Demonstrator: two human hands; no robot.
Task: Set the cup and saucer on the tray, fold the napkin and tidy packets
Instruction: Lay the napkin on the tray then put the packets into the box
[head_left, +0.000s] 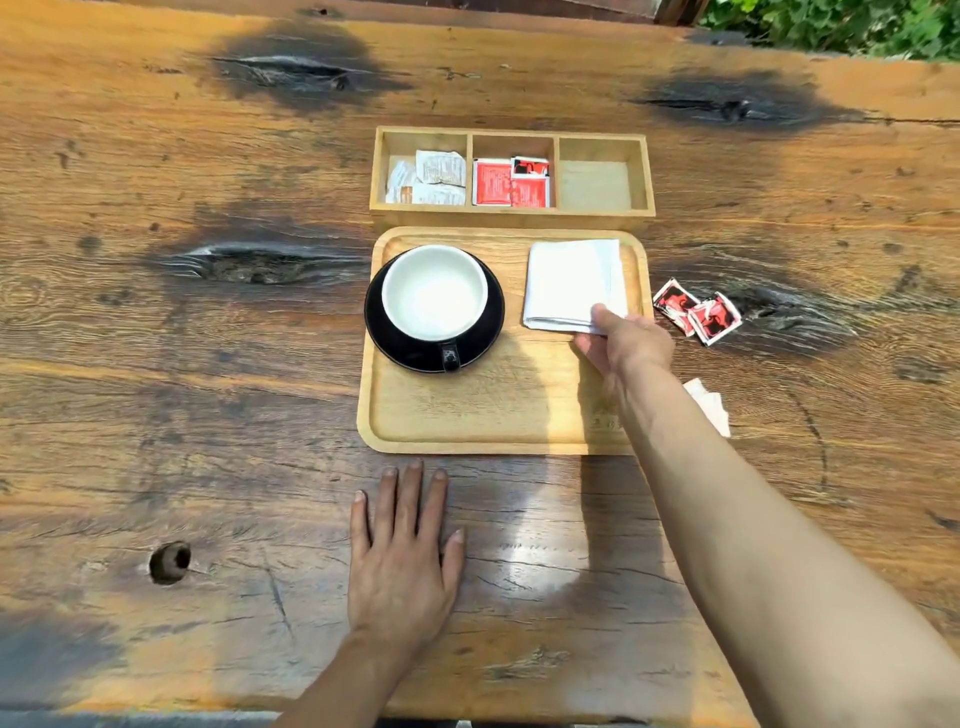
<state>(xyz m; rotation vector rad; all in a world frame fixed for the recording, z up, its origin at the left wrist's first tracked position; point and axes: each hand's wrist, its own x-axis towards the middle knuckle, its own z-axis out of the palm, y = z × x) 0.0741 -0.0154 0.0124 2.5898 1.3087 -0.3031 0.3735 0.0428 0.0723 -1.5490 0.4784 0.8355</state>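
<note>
A wooden tray (467, 415) lies in the middle of the table. On its left side a white cup (435, 293) stands on a black saucer (400, 348), handle towards me. A folded white napkin (569, 280) rests on the tray's right side. My right hand (626, 343) pinches the napkin's near right corner. My left hand (402, 561) lies flat on the table in front of the tray, fingers apart. Two red packets (696, 310) and a white packet (711, 405) lie loose on the table to the right of the tray.
A wooden organiser box (511, 213) with three compartments sits just behind the tray: white packets (428, 179) left, red packets (511, 183) middle, nothing in the right one. The table is rough dark-knotted wood, with a hole (170, 562) near left. Green plants (831, 26) stand beyond the far edge.
</note>
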